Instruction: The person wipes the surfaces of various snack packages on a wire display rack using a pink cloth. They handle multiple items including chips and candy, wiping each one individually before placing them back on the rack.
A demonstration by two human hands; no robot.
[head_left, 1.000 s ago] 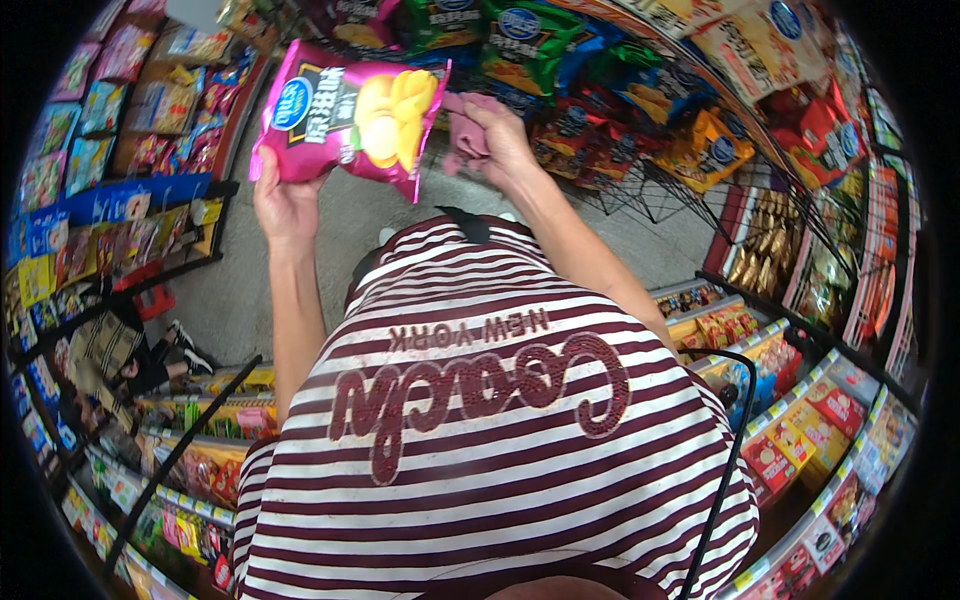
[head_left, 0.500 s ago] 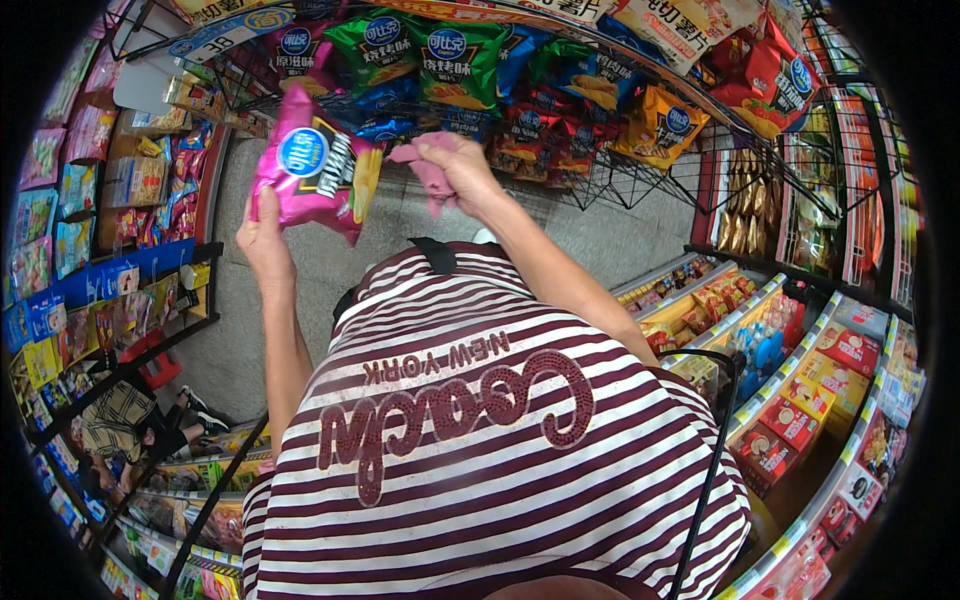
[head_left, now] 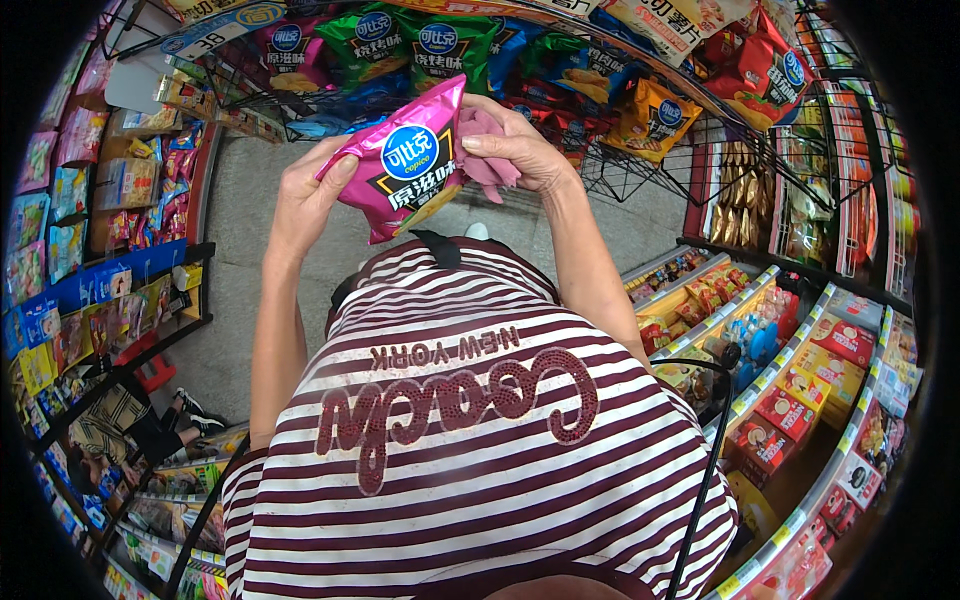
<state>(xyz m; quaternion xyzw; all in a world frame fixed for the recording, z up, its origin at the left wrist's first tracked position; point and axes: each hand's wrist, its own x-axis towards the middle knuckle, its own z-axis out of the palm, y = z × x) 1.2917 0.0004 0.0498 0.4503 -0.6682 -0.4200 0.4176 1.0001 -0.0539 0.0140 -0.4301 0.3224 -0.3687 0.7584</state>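
A shiny pink bag of chips [head_left: 405, 160] with a round blue label is held up in front of my chest, its front turned toward me. My left hand [head_left: 312, 195] grips its left edge, thumb on the front. At the other edge is my right hand [head_left: 525, 150], closed on a crumpled pink cloth [head_left: 484, 158] that lies against the bag's side. The right hand's fingertips are partly hidden behind the cloth and bag.
Ahead, a black wire rack [head_left: 640, 190] carries several chip bags, among them a green bag [head_left: 440, 55] and an orange bag [head_left: 655, 118]. Snack shelves [head_left: 140, 190] stand left, boxed goods [head_left: 785, 415] right. A person [head_left: 125, 420] is low at the left.
The chip bag has moved right and turned from tilted to nearly upright. My right hand with the cloth has come to its right edge, from apart to touching.
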